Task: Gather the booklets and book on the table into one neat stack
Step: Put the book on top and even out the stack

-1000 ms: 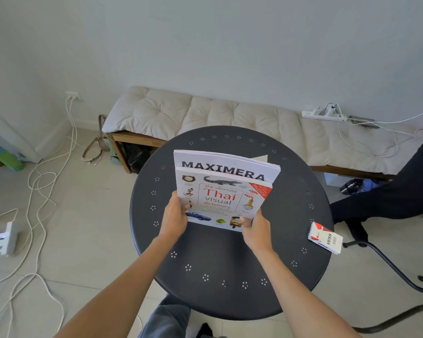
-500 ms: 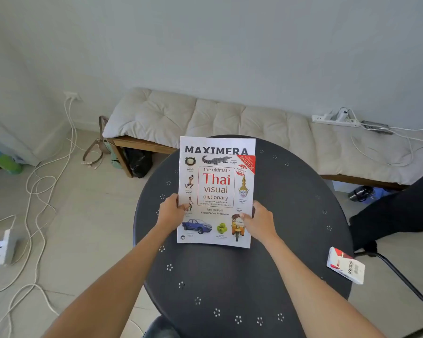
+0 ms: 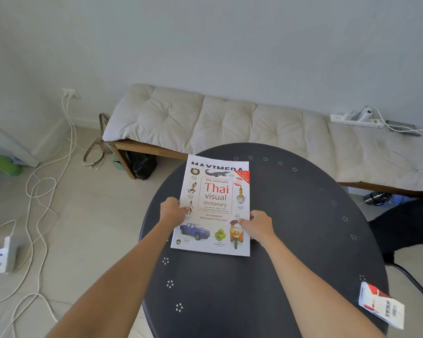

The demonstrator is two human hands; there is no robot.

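Stack (image 3: 214, 206) lies gathered on the table (image 3: 291, 240), book atop booklet, my left hand (image 3: 172, 211) and right hand (image 3: 257, 226) gripping its sides; only squaring and release appear left.

I have both bare forearms reaching forward and converging. My left hand (image 3: 172, 211) is curled, thumb on top, pinching the left edge of the stack (image 3: 214, 206). My right hand (image 3: 257, 226) is curled likewise, thumb pressed on its right edge, slightly nearer me.
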